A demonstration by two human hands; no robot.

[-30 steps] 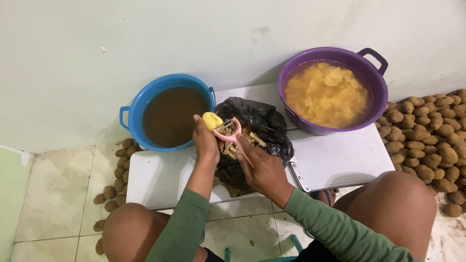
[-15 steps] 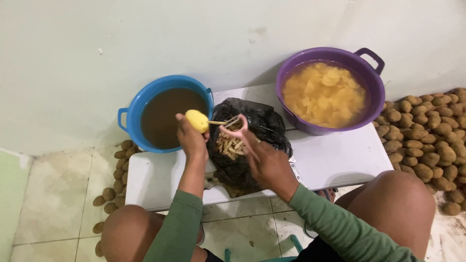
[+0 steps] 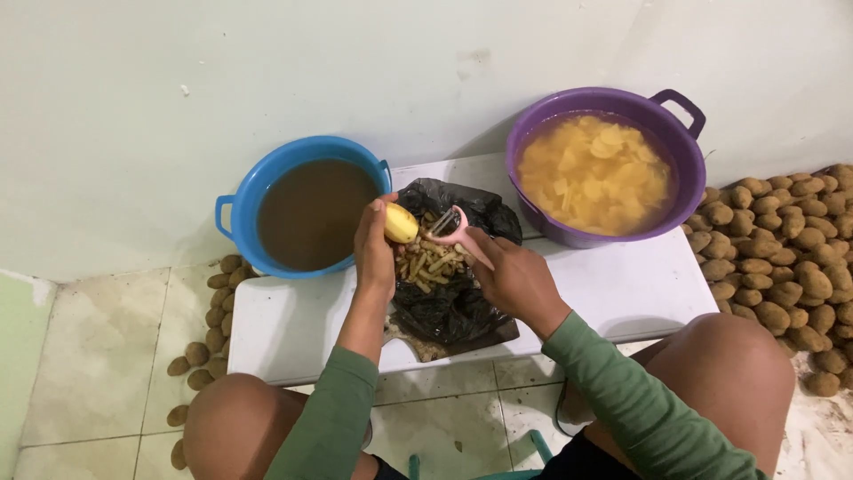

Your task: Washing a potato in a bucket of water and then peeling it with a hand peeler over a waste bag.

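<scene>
My left hand (image 3: 374,250) grips a yellow, mostly peeled potato (image 3: 401,222) above the black plastic bag (image 3: 455,307). My right hand (image 3: 512,275) holds a pink peeler (image 3: 453,231), its blade just right of the potato. Brownish potato peels (image 3: 433,263) lie heaped on the bag under both hands. The bag lies on a low white table (image 3: 622,289).
A blue tub (image 3: 238,209) of brown water stands at the table's left. A purple tub (image 3: 533,209) of peeled potatoes in water stands at the right. Unpeeled potatoes (image 3: 782,267) are piled on the floor at right, a few (image 3: 209,333) at left. My bare knees frame the bottom.
The potato swung left toward the blue tub, then came back over the bag. The peeler has closed in on its right side.
</scene>
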